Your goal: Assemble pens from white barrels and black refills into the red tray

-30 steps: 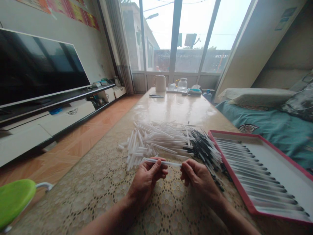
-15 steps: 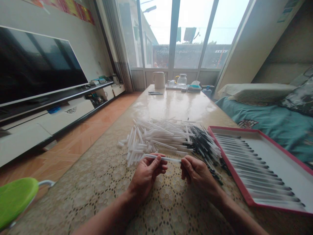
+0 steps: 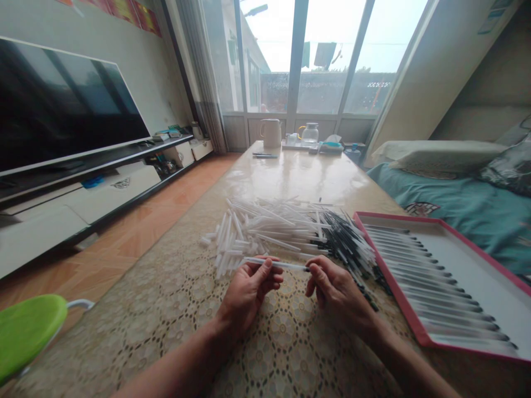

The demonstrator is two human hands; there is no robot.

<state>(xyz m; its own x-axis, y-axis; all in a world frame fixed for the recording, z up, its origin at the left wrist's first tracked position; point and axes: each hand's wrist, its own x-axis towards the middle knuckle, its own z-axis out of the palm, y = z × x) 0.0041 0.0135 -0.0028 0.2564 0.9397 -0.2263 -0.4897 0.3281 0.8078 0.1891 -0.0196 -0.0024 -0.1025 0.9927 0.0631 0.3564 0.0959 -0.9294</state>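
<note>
A slim white translucent pen [image 3: 295, 267] lies level between my hands, above the patterned tabletop. My left hand [image 3: 249, 287] is closed around its barrel, thumb on top. At the pen's dark right end, the thumb and forefinger of my right hand [image 3: 336, 284] are pinched together. Just beyond my hands is a loose heap of white pen barrels [image 3: 269, 224]. Thin black refills with pale ends [image 3: 346, 237] are piled beside it on the right. To the right of them, a pink-rimmed box [image 3: 418, 326] holds a row of pens with dark tips [image 3: 435, 287].
At the table's far end stand a beige jug [image 3: 271, 134], a glass pitcher [image 3: 310, 134] and a tissue pack [image 3: 332, 145]. A green stool [image 3: 31, 334] is at the lower left. A bed with a teal cover [image 3: 440, 190] lies along the right.
The dark end of the pen now shows at my right fingertips, which covered more of it before. My left hand keeps its hold on the barrel. The view has shifted slightly.
</note>
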